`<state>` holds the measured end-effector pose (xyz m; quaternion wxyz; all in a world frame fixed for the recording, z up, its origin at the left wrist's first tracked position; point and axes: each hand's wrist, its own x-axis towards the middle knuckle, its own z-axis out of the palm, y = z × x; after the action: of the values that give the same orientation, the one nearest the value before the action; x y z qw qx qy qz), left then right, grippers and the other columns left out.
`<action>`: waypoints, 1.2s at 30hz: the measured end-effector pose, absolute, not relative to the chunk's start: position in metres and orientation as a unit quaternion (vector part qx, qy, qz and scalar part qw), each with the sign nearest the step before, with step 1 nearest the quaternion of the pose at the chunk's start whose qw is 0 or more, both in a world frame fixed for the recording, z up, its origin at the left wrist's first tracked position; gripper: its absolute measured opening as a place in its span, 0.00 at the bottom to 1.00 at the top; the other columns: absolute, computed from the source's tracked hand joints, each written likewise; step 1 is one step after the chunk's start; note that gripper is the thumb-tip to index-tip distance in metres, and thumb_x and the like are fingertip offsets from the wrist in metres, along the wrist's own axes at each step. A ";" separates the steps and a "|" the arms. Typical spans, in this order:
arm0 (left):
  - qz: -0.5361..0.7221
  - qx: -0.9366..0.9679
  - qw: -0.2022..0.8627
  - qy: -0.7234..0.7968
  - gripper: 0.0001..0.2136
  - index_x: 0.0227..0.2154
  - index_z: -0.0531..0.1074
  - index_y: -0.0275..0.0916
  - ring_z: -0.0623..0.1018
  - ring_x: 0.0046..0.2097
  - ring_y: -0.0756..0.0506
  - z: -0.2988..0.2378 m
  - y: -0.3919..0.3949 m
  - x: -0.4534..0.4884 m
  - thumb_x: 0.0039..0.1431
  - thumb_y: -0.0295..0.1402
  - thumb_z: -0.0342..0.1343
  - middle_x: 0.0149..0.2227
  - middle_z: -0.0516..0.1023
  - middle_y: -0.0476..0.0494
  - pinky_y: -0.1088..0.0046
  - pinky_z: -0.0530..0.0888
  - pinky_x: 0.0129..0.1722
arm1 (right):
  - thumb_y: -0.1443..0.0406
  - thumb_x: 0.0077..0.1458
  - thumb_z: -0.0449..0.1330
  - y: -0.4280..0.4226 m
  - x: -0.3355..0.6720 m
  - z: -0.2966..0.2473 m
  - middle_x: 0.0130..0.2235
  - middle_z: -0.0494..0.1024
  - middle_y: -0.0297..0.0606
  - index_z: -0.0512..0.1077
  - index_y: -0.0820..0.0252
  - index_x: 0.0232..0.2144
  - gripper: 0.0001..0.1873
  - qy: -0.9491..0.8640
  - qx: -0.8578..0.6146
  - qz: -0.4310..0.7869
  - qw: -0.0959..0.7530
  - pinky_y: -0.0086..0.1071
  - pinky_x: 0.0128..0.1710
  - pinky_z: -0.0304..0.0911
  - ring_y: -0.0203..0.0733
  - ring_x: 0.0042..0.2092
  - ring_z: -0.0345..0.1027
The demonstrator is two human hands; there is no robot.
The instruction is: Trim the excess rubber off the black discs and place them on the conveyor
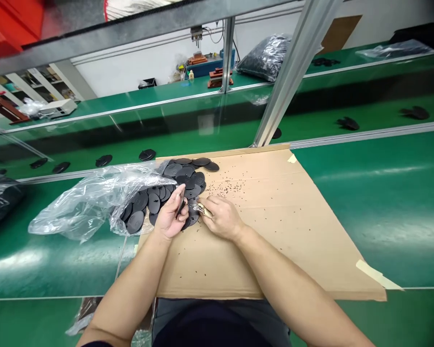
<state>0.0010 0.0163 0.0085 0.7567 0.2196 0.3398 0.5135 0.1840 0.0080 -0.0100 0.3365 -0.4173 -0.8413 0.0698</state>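
A heap of black oval plastic discs (pixel 181 180) spills from a clear plastic bag (pixel 94 200) onto a sheet of brown cardboard (pixel 275 217). My left hand (pixel 170 215) is closed around one black disc, held on edge. Right beside it, my right hand (pixel 220 216) is closed on a small pale-handled tool (pixel 203 209) whose tip meets the disc's rim. Small dark trimmings (pixel 227 187) lie scattered over the cardboard.
The cardboard lies on a green bench. Behind it runs a green conveyor (pixel 365 115) carrying single black discs (pixel 146 154). A slanted metal post (pixel 292 72) rises at the cardboard's far edge. More bagged black parts (pixel 265 58) sit further back, another bag (pixel 0 195) at far left.
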 end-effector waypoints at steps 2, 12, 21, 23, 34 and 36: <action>0.515 0.228 0.755 0.336 0.18 0.43 0.73 0.40 0.62 0.22 0.57 0.008 0.016 0.002 0.48 0.30 0.65 0.28 0.67 0.51 0.82 0.57 0.16 | 0.67 0.53 0.55 0.008 0.184 -0.010 0.34 0.74 0.40 0.72 0.60 0.45 0.16 -0.847 -0.414 0.068 0.326 0.35 0.41 0.63 0.43 0.35 0.66; 0.500 0.251 0.766 0.317 0.15 0.43 0.71 0.38 0.62 0.19 0.57 0.003 0.017 0.003 0.51 0.30 0.63 0.27 0.67 0.52 0.81 0.59 0.18 | 0.66 0.55 0.54 0.006 0.182 -0.004 0.35 0.74 0.41 0.70 0.62 0.47 0.17 -0.857 -0.428 0.075 0.277 0.34 0.41 0.61 0.43 0.36 0.66; 0.495 0.268 0.765 0.312 0.14 0.43 0.71 0.38 0.62 0.18 0.57 0.002 0.016 0.003 0.52 0.30 0.62 0.27 0.68 0.52 0.81 0.59 0.18 | 0.66 0.56 0.54 0.006 0.184 -0.002 0.37 0.74 0.42 0.70 0.61 0.48 0.16 -0.860 -0.434 0.102 0.249 0.34 0.43 0.61 0.43 0.38 0.67; 0.494 0.275 0.763 0.315 0.14 0.42 0.71 0.38 0.62 0.18 0.57 0.002 0.016 0.003 0.52 0.31 0.62 0.26 0.68 0.52 0.81 0.58 0.18 | 0.66 0.57 0.53 0.006 0.184 -0.002 0.37 0.74 0.42 0.70 0.61 0.48 0.16 -0.863 -0.431 0.102 0.242 0.34 0.42 0.61 0.43 0.38 0.67; 0.482 0.303 0.742 0.355 0.16 0.42 0.71 0.37 0.61 0.19 0.57 0.000 0.016 0.003 0.51 0.33 0.63 0.25 0.66 0.52 0.81 0.59 0.17 | 0.66 0.57 0.53 0.003 0.186 0.005 0.37 0.74 0.41 0.70 0.59 0.47 0.15 -0.871 -0.443 0.112 0.182 0.34 0.40 0.60 0.44 0.38 0.68; 0.481 0.301 0.745 0.352 0.15 0.42 0.71 0.37 0.61 0.19 0.57 0.000 0.016 0.003 0.51 0.33 0.63 0.25 0.67 0.52 0.81 0.59 0.17 | 0.66 0.57 0.53 0.003 0.186 0.006 0.38 0.74 0.42 0.70 0.59 0.47 0.15 -0.869 -0.446 0.112 0.180 0.34 0.41 0.60 0.44 0.39 0.68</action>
<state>0.0031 0.0162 0.0005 0.7447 0.3007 0.3516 0.4810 0.1863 0.0029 0.0060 0.1795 -0.4465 -0.8695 0.1115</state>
